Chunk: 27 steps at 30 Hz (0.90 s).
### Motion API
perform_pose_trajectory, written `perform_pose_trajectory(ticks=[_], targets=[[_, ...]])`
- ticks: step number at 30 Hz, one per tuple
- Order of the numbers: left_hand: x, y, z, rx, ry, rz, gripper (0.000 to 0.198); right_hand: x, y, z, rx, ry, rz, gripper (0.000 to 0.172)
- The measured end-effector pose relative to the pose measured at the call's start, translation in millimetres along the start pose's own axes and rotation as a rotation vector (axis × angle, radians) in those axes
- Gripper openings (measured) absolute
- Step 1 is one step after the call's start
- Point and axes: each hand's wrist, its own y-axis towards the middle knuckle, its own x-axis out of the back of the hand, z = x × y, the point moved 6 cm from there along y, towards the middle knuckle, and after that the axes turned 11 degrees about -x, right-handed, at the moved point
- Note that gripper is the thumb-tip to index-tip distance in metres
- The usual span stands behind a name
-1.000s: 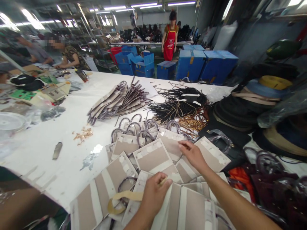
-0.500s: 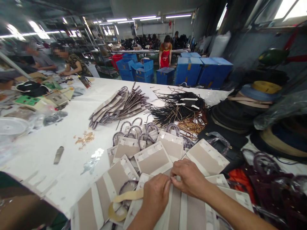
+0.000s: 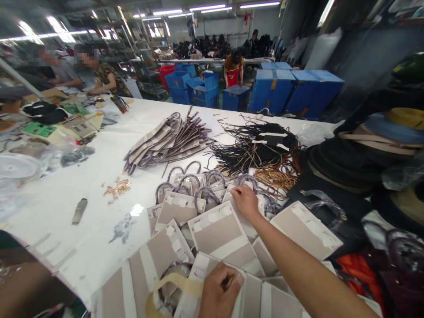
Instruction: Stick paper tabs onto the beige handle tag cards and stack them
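Flat beige panels [image 3: 215, 227] with white tape strips and purple looped handles [image 3: 207, 193] overlap across the near part of the table. Low in the view, my left hand [image 3: 221, 287] is curled over one panel, fingers bent together; what they hold, if anything, is too small to name. A loop of yellowish tape [image 3: 180, 282] lies just left of it. Farther up, my right hand [image 3: 245, 199] rests on another panel near the handles, its fingertips pinched at the panel's upper edge; I cannot make out anything between them.
On the white table [image 3: 99, 238] are a stack of strapped pieces [image 3: 165, 141], black cords [image 3: 251, 145], brown cords [image 3: 276, 179], small gold pieces [image 3: 117, 189] and a grey tool [image 3: 79, 211]. Rolls [image 3: 351, 154] stand at right. Beyond are blue boxes [image 3: 271, 90] and a person in a red apron [image 3: 233, 73].
My hands have parted: the right has moved up to a panel near the handles, and the left has shifted slightly down. The view has turned a little, and the person in the apron bends lower.
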Motion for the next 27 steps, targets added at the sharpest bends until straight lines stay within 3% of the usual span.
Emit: perform_pose_trajectory(ticks=[3,6,8,11,14,17,19,21,23,25,27], targets=[[0.0,1,-6,0.002,-0.035,0.004,0.028,-8,3,-9,0.02,-0.076,-0.063,0.017],[4.4,1,-22,0.006,-0.077,0.005,0.027,0,12,-14,-0.064,-0.062,-0.106,0.036],[12.5,-4,-31,0.046,-0.112,0.002,0.027,17,17,-12,-0.115,0.009,-0.13,0.044],[30.4,-18,-37,0.2,-0.22,-0.005,0.033,58,-2,-5,-0.078,0.165,-0.103,0.038],[54.2,-37,-41,0.353,-0.338,-0.088,0.042,103,-75,-19,-0.152,0.278,0.046,0.032],[71.3,-53,-45,0.441,-0.4,-0.132,0.049,132,-201,-60,-0.344,0.228,0.154,0.031],[72.5,-64,-48,0.474,-0.43,-0.072,0.048,138,-292,-97,-0.473,0.192,0.142,0.033],[67.1,-74,-48,0.487,-0.454,0.034,0.045,132,-370,-133,-0.646,0.206,0.093,0.041],[59.5,-86,-45,0.485,-0.445,0.142,0.045,112,-428,-162,-0.883,0.342,0.084,0.049],[53.8,-96,-40,0.481,-0.397,0.214,0.048,86,-461,-176,-1.117,0.612,0.077,0.05],[52.1,-104,-35,0.46,-0.343,0.237,0.05,65,-468,-179,-1.242,0.912,0.02,0.051]])
